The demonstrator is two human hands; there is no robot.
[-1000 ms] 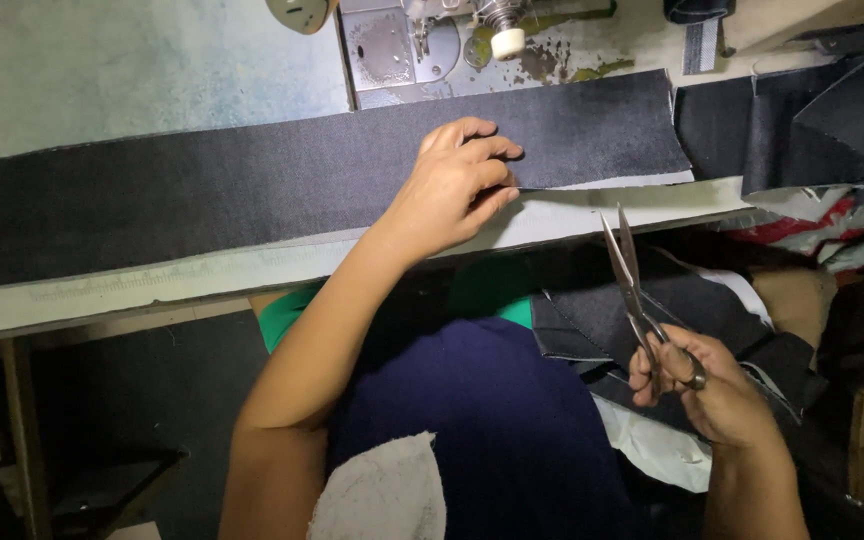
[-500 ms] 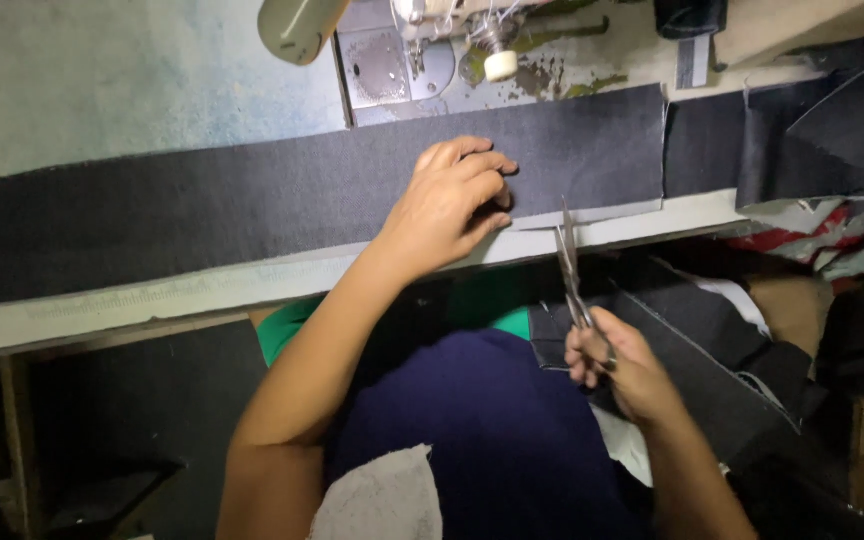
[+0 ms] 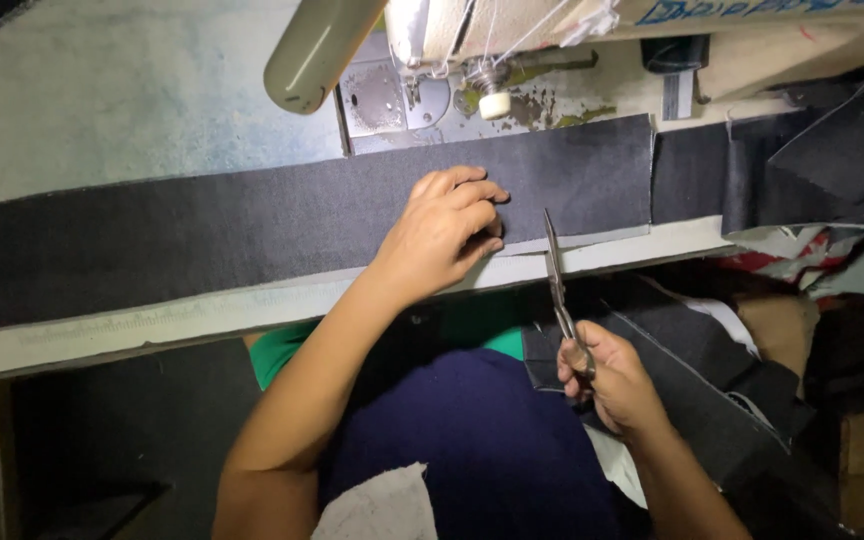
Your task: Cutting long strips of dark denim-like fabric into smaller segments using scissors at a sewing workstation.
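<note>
on the dark fabric strip [image 3: 252, 235] the left hand [image 3: 442, 235] presses, fingers curled — right hand [image 3: 607, 375] grips scissors [image 3: 557, 285].

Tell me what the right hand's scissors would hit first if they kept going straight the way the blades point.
The right hand holds scissors pointing up and away. Straight on, the tips would most likely meet the near edge of the dark fabric strip on the sewing table, just right of the left hand; depth is unclear.
</note>
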